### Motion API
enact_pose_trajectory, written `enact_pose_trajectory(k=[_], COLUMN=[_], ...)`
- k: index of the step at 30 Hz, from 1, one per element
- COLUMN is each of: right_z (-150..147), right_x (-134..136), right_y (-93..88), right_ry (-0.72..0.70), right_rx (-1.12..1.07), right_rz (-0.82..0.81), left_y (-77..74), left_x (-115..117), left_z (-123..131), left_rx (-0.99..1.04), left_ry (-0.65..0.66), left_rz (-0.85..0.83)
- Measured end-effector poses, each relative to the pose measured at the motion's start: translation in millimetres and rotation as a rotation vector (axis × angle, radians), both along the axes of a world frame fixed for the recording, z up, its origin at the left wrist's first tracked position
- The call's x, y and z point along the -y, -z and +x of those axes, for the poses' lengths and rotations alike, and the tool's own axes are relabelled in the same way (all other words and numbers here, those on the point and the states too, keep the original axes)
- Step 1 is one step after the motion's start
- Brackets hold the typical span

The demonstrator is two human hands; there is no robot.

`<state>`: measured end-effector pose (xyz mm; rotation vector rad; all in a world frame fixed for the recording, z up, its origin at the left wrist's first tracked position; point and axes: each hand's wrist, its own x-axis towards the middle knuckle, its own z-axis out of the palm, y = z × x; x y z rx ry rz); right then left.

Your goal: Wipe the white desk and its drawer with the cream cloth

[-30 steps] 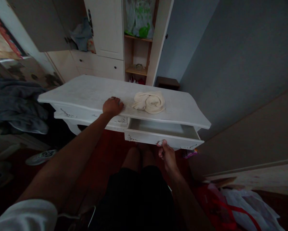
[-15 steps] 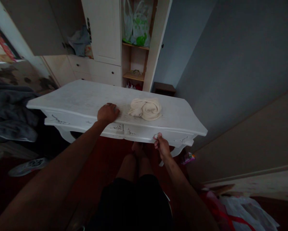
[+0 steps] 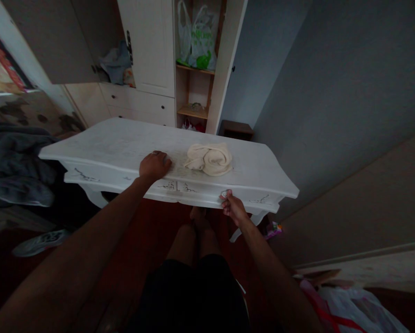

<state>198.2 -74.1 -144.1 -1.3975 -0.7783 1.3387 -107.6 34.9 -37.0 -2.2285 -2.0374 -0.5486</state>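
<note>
A white console table [image 3: 117,143] stands in front of me. My left hand [image 3: 154,165] rests on its front edge, fingers curled over the top, a ring on one finger. My right hand [image 3: 232,206] pinches the small knob of the right drawer [image 3: 228,196], which sits flush with the table front. A crumpled cream cloth [image 3: 209,158] lies on the tabletop just right of my left hand.
A white wardrobe [image 3: 151,55] stands behind the table, with open shelves holding plastic bags [image 3: 197,39]. Dark clothing [image 3: 16,162] is piled at the left, a shoe [image 3: 40,240] lies on the red floor, and bags [image 3: 353,310] sit at lower right. A grey wall runs along the right.
The right drawer was pulled out a second ago; my right hand has pushed it in by its knob until closed. My left hand stayed on the table edge.
</note>
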Motion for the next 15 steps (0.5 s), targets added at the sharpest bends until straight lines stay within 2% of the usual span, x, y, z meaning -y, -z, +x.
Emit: enact_pose_trajectory(k=[3, 5, 9, 11, 12, 15], right_z=[18.5, 35.3, 73.0, 93.3, 103.9, 137.9], right_x=[4.1, 7.7, 10.1, 2.8, -3.8, -31.7], right_y=[-21.0, -41.3, -89.4, -110.1, -117.9, -128.7], right_ry=[-0.136, -0.246, -0.429, -0.403, -0.344, -0.148], right_rx=[0.215, 0.341, 0.401, 0.430, 0.456, 0.580], right_rz=[-0.134, -0.153, 0.043, 0.115, 0.166, 0.291], left_y=[0.9, 1.9, 3.9, 4.1, 3.8, 1.8], left_x=[-0.7, -1.6, -3.5, -4.2, -4.4, -4.5], left_z=[-0.7, -1.3, -2.5, -3.0, -3.1, -2.6], left_rx=[0.009, 0.012, 0.018, 0.018, 0.015, -0.003], left_ry=[0.000, -0.005, -0.010, -0.002, 0.004, 0.014], left_rz=[-0.001, -0.001, 0.000, 0.004, 0.004, -0.005])
